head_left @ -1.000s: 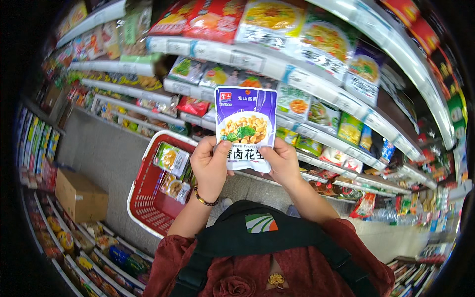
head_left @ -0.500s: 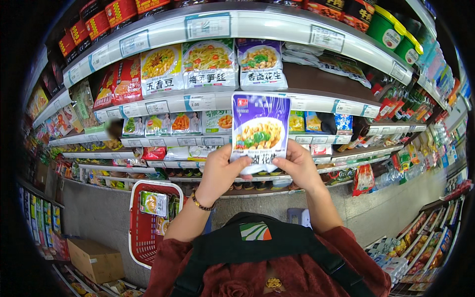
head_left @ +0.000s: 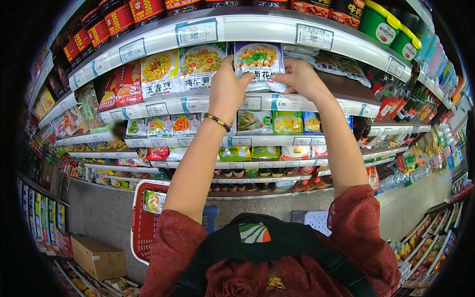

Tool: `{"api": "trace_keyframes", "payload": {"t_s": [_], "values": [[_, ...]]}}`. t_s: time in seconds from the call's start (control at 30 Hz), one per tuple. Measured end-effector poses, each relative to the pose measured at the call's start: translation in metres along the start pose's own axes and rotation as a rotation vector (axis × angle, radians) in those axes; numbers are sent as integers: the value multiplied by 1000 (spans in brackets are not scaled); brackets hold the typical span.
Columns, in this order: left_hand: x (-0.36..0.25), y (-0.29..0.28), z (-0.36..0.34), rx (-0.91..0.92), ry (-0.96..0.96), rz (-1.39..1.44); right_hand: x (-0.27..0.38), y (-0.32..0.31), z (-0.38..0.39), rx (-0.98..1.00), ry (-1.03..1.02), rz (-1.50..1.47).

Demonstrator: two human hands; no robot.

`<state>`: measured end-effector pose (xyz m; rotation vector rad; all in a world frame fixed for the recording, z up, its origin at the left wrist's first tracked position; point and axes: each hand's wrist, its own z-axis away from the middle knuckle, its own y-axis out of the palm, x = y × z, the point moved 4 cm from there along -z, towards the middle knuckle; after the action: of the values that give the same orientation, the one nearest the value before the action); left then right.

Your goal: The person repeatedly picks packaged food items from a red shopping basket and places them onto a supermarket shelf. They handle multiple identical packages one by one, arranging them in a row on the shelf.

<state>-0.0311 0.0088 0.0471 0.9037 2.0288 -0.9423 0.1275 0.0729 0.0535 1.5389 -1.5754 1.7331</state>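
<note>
My left hand (head_left: pixel 228 86) and my right hand (head_left: pixel 300 79) grip the purple-and-white snack packet (head_left: pixel 257 63) from either side, thumbs on its front, up at the second shelf from the top. The packet stands upright just above the shelf's front rail (head_left: pixel 262 102). Left of it stand a packet with a noodle-like dish (head_left: pixel 203 62) and a yellow-framed packet (head_left: pixel 159 74). Flat silver-backed packets (head_left: pixel 341 67) lie to the right of my right hand. My arms reach up from the lower edge, with a bead bracelet on my left wrist.
A red basket (head_left: pixel 141 220) with packets sits on the floor at lower left, near a cardboard box (head_left: pixel 98 258). A pale stool (head_left: pixel 310 220) is partly behind my right arm. Red jars (head_left: pixel 141 10) and green tubs (head_left: pixel 376 24) line the top shelf. Other shelving (head_left: pixel 430 237) runs at lower right.
My view has swung to face the shelves squarely. Both hands have moved up and away from me, carrying the packet from chest height to the shelf's front among similar packets.
</note>
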Motion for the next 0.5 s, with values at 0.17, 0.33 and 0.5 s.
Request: {"api": "trace_keyframes", "payload": {"t_s": [0.17, 0.33, 0.5], "values": [[6, -1, -9, -148, 224, -378, 2, -1, -19, 36, 24, 196], [-14, 1, -8, 49, -12, -621, -2, -1, -22, 82, 92, 279], [-30, 5, 16, -125, 517, -820, -12, -6, -34, 132, -65, 391]]}}
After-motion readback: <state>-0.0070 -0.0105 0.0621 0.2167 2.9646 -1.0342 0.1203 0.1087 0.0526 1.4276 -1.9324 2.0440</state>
